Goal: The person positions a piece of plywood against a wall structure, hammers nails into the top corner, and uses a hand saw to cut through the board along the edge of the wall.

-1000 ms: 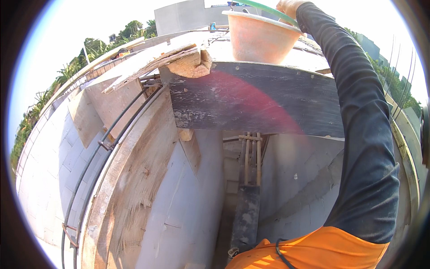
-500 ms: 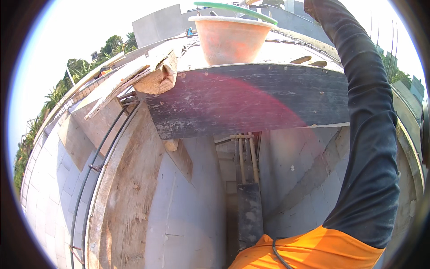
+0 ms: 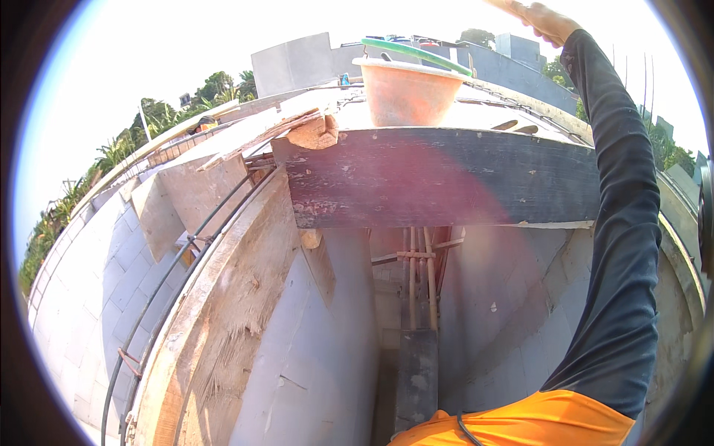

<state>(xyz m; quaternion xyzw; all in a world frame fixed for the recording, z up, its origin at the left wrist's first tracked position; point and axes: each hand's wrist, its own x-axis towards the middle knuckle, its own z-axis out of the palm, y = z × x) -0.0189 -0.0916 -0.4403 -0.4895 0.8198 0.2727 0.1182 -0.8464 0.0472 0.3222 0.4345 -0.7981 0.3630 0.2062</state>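
My right arm stretches up along the right side in a dark sleeve. At the top edge, my right hand [image 3: 549, 24] is closed round what looks like a pale wooden handle [image 3: 508, 6], whose far end runs out of the picture. The kind of tool cannot be made out. Below the hand, a dark-faced board [image 3: 446, 175] spans the gap between two walls, standing on edge. Behind it sits a worn orange tub [image 3: 411, 93] with a green hose-like strip [image 3: 416, 51] across its rim. My left hand is out of view.
A rough timber form [image 3: 223, 312] and dark steel bars [image 3: 160, 297] line the left side. Splintered wood [image 3: 316, 132] juts over the board's left end. Beneath me drops a deep gap holding a dark plank [image 3: 418, 372] and wooden poles [image 3: 431, 290]. Grey block walls [image 3: 320, 334] flank it.
My right hand and part of the handle have come into view at the top, right of where the handle's end showed. The view has shifted, so the tub and board appear lower and farther right.
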